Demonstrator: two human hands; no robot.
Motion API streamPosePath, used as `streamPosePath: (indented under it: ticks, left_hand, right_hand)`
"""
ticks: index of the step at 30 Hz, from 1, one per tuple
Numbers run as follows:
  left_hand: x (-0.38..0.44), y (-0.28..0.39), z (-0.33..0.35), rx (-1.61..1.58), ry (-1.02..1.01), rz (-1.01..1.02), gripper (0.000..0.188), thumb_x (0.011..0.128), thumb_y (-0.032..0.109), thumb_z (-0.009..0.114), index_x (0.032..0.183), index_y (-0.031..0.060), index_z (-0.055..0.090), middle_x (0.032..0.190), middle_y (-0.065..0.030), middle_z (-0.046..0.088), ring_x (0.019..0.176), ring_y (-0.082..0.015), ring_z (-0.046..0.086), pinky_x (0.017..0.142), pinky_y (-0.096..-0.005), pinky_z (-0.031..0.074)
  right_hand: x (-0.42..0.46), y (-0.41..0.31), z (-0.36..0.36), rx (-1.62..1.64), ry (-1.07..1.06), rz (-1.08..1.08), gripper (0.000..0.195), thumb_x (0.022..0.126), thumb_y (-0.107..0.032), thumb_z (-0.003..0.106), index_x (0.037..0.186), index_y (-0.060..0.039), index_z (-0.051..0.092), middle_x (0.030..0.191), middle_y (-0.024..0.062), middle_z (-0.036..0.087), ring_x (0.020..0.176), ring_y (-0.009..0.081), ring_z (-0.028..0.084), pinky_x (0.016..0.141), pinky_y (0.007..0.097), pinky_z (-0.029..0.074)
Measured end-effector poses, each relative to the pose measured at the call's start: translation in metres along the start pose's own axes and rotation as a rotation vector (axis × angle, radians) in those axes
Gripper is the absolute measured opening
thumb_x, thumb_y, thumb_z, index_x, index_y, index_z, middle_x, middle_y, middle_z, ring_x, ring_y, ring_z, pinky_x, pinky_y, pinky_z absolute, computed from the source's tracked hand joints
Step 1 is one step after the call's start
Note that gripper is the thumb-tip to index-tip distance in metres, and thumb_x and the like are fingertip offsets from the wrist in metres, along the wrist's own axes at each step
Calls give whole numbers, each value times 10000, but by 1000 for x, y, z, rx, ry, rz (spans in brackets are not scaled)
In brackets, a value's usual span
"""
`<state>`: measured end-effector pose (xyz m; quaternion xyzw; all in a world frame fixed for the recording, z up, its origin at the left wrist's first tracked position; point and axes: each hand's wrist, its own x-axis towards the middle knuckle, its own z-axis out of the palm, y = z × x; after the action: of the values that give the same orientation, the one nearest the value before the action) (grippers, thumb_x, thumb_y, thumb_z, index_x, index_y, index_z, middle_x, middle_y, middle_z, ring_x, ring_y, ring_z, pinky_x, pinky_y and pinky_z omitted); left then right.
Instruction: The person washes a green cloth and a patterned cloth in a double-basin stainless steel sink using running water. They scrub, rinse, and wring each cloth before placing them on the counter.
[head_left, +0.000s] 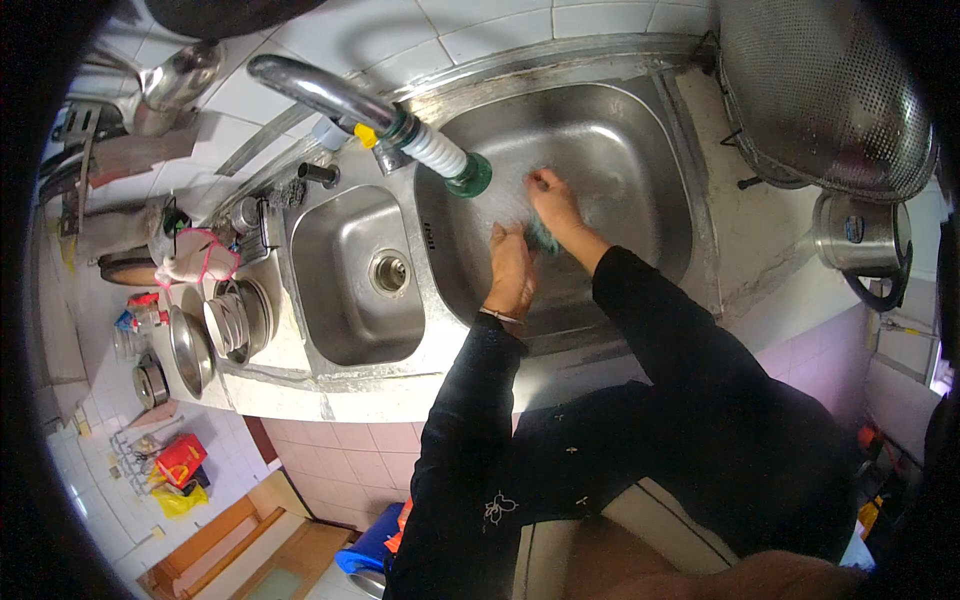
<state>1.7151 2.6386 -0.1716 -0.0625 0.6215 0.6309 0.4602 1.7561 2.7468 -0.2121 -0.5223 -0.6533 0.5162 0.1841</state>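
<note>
My left hand (512, 264), with a bangle at its wrist, is low in the large stainless steel sink basin (637, 172). My right hand (556, 204) is just above and right of it, its fingers curled. A greenish cloth or scrubber (541, 235) shows between the hands, partly hidden by them; whether either hand grips it cannot be made out. Water appears to spray over the fingers from the green-ended nozzle (469, 175) of the chrome faucet (322, 86).
To the left is a smaller sink basin (352, 315) with a drain strainer (391, 273). Stacked bowls (225, 322) and a metal basin (189, 352) stand farther left. A perforated metal colander (825, 97) and a steel pot (862, 229) are at the right.
</note>
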Motion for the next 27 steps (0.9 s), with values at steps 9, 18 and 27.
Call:
streamPosePath:
  ticks: [9,18,27]
  left_hand:
    - [-11,45,-39,305,-199,46,453,803,161,645,1187,-19,485,957,-102,592,727,-190,567,567,-254,430]
    - [-16,59,-61,948,-111,605,304,856,303,564,900,11,637,816,-182,631,802,-363,598,712,-394,460]
    - [-28,76,-60,1328,10,857,326,757,361,652,892,65,673,965,-156,596,911,-328,577,801,-383,447]
  right_hand:
    - [-8,-35,-86,774,-414,403,285,814,-141,641,1078,-49,582,969,56,599,882,176,592,775,303,488]
    - [-40,-61,-114,360,-469,58,425,786,-86,635,1201,-78,545,1022,66,566,921,158,543,786,269,437]
    - [-51,-101,-111,290,-618,-91,330,840,-109,572,1165,-49,576,991,44,588,915,125,529,788,253,421]
